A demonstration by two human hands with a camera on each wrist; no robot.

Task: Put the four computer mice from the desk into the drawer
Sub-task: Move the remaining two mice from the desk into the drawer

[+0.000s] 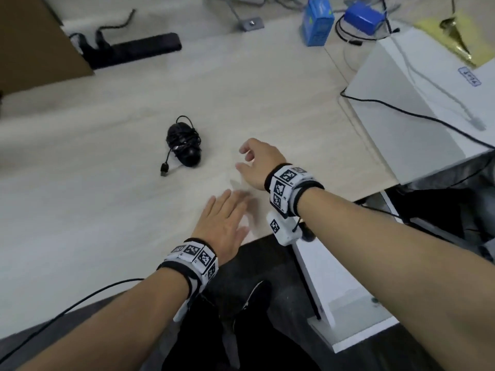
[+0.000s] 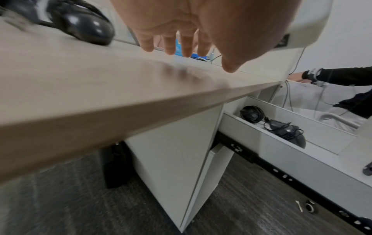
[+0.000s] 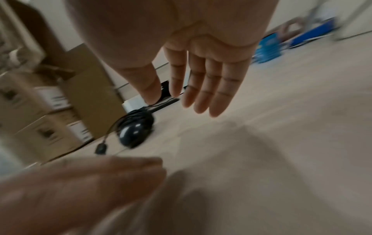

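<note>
A black mouse (image 1: 184, 145), cord wound round it, lies on the desk (image 1: 107, 204) just beyond both empty, open-fingered hands, right (image 1: 258, 163) nearer than left (image 1: 225, 223). Light, glossy, likely slippery: best gripped across its cord-wrapped body.

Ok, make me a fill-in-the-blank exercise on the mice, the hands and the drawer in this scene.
1. The number of mice left on the desk is ____.
2. The cable of the black mouse on the desk is ____ around its body.
3. Both the left hand and the right hand hold ____.
4. The white drawer stands ____, with at least two mice lying in it.

Missing words: one; wrapped; nothing; open
</note>
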